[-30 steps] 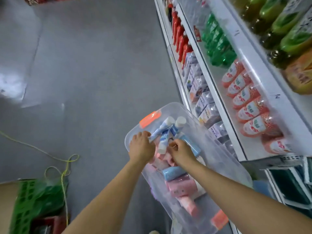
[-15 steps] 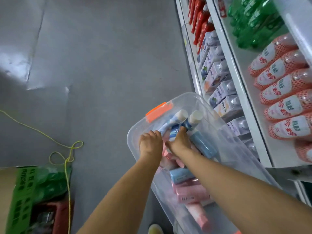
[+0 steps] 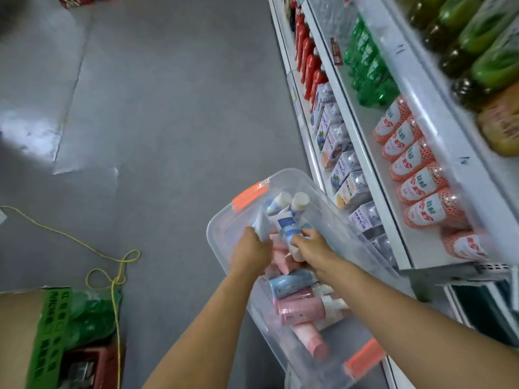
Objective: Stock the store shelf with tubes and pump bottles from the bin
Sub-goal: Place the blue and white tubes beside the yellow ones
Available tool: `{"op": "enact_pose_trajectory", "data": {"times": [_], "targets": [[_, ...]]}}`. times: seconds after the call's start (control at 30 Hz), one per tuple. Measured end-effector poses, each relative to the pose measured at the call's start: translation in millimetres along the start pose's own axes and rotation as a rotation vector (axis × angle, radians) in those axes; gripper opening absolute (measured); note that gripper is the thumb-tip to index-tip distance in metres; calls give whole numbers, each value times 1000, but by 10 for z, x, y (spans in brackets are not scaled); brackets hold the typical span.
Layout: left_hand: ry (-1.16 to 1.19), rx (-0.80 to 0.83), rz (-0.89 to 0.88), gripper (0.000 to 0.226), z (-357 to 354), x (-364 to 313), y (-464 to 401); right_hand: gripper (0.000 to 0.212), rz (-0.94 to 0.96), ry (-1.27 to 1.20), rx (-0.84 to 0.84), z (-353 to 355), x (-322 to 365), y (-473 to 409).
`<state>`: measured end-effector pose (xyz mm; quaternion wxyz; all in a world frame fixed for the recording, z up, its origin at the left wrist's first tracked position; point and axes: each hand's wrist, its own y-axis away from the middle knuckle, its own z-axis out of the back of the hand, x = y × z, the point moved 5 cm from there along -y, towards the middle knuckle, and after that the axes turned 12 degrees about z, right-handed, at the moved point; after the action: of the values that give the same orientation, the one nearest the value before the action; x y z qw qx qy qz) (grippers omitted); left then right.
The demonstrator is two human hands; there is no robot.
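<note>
Cardboard box, brown with a green printed panel, sits at the lower left on the smooth grey floor; crumpled green plastic wrap bulges from it, and a dark red crate stands just beside it. A thin yellow cord loops across the floor above them.

Further right is the clear plastic bin, rectangular with rounded corners and an orange latch at the far end and another at the near end. Inside lie soft tubes and bottles in a loose heap: white-capped blue-and-white tubes at the far end, a pale blue bottle in the middle, and pink bottles with white pump heads nearer the person.

The left hand reaches into the bin, its grip pinched on the flat crimped end of a whitish tube. The right hand is beside it, fingers curled round a blue-and-white striped tube that stands tilted above the heap.

Right of the bin runs the white metal store shelf, stocked with red bottles, small drink cartons, green bottles and white-labelled bottles in orange foam netting.
</note>
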<state>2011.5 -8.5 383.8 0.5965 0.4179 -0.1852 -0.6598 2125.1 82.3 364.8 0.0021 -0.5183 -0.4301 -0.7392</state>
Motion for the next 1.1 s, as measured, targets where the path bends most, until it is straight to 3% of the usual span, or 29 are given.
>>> {"op": "enact_pose_trajectory", "data": {"times": [0.13,0.27,0.33,0.6,0.83,1.1], "targets": [[662,274,192,9,14,-21,447,23,41,-135,41,142,167,356],[877,433,156,18,61,-3,848,36,96,-215,79,225,311,769],[899,481,78,29,110,24,1047,38,144,-219,79,269,400,1016],[855,553,-179,34,365,229,1896,47,313,-197,64,377,553,2023],[750,531,-356,35,421,463,2694,30,450,-272,-65,520,454,2915],[575,682,-497,20,-1,500,3607,34,567,-263,-235,1101,224,3992]]}}
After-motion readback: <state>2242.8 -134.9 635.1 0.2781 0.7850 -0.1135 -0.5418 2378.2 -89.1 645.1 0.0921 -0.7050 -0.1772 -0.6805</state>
